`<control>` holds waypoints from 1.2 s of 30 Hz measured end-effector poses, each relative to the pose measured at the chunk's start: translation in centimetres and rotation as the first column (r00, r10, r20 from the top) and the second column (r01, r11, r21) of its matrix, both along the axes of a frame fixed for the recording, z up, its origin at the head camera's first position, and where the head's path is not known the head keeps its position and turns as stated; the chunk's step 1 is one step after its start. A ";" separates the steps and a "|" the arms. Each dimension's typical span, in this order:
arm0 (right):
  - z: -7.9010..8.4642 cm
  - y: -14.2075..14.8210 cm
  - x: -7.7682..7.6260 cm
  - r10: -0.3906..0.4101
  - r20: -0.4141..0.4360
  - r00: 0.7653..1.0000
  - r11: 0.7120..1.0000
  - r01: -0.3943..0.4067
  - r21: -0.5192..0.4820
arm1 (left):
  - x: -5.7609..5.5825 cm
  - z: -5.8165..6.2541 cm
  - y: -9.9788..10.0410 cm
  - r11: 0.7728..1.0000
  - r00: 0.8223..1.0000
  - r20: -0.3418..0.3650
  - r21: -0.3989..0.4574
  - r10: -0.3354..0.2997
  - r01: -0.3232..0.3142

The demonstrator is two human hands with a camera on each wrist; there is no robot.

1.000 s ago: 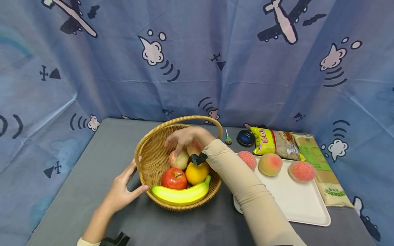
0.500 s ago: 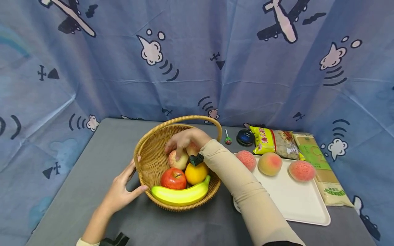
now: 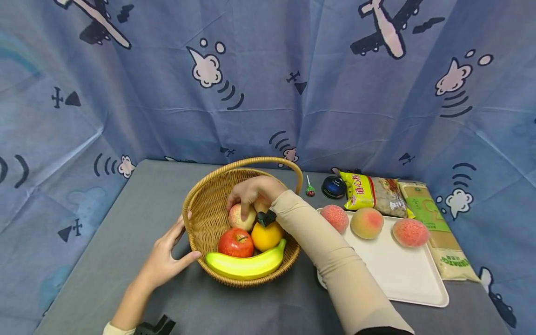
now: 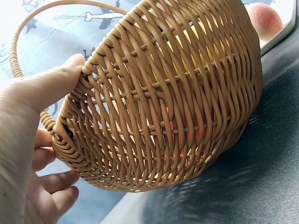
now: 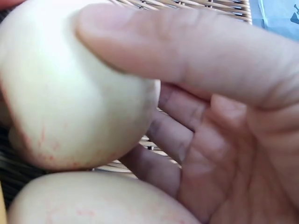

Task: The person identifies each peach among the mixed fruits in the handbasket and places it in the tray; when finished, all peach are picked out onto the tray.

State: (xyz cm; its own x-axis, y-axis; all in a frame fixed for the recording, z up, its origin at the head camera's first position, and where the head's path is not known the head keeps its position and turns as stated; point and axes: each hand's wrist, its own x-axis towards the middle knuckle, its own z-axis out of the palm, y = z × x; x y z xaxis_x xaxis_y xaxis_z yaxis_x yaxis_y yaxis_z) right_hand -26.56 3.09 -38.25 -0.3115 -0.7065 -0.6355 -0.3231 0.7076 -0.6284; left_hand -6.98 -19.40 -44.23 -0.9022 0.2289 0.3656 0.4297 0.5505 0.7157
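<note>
A wicker basket (image 3: 240, 282) with a tall handle stands tilted toward me on the table. My left hand (image 3: 169, 258) holds its left side, thumb on the rim and fingers at the handle's base, as the left wrist view (image 4: 42, 121) shows. Inside, my right hand (image 3: 255, 190) curls its thumb and fingers round a pale, red-flecked peach (image 5: 70, 93). A second pale peach (image 5: 98, 200) lies beside it, mostly hidden by the hand in the head view. In front of them are a red apple (image 3: 235, 243), an orange (image 3: 268, 236) and a yellow banana (image 3: 246, 266).
Right of the basket, a white tray (image 3: 402, 279) bears three peaches (image 3: 367, 223). Behind it lie a lollipop (image 3: 310, 190), a dark round tin (image 3: 334, 187) and a yellow food bag (image 3: 372, 193). A green-and-tan packet (image 3: 444, 242) borders the tray's right side.
My right hand has lowered slightly, and its fingers have closed round the pale peach in the basket. The left hand keeps its place on the basket.
</note>
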 end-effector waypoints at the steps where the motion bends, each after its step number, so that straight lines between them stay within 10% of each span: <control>1: 0.0 0.0 0.0 -0.002 0.004 1.000 1.000 0.002 -0.010 | 0.0 0.0 0.0 1.000 1.000 -0.003 -0.002 0.000 0.000; 9: 0.3 0.2 -0.4 0.107 -0.145 0.984 0.983 -0.127 -0.133 | 0.0 0.1 0.1 1.000 1.000 0.009 -0.018 0.008 -0.008; 21: 2.1 0.7 0.8 -0.004 -0.206 0.978 0.923 -0.076 -0.376 | 0.2 -0.2 -0.1 1.000 1.000 0.013 -0.023 0.017 -0.017; 31: 4.8 2.9 2.9 -0.118 -0.062 0.991 0.776 0.053 -0.629 | 0.2 -0.3 0.0 1.000 1.000 -0.001 0.016 -0.001 0.001; 36: 6.1 4.2 4.9 -0.153 -0.123 0.981 0.700 0.019 -0.713 | 0.2 -0.1 0.0 1.000 1.000 -0.014 0.015 0.002 -0.002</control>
State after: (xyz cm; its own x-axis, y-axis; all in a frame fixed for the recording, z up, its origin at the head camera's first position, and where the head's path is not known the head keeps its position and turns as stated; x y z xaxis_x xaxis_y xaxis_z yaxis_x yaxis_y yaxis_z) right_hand -21.69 7.31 -32.18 -0.4431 -0.8904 0.1041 -0.4257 0.1068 -0.8986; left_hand -6.79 -19.44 -44.37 -0.8974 0.2215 0.3816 0.4387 0.5407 0.7178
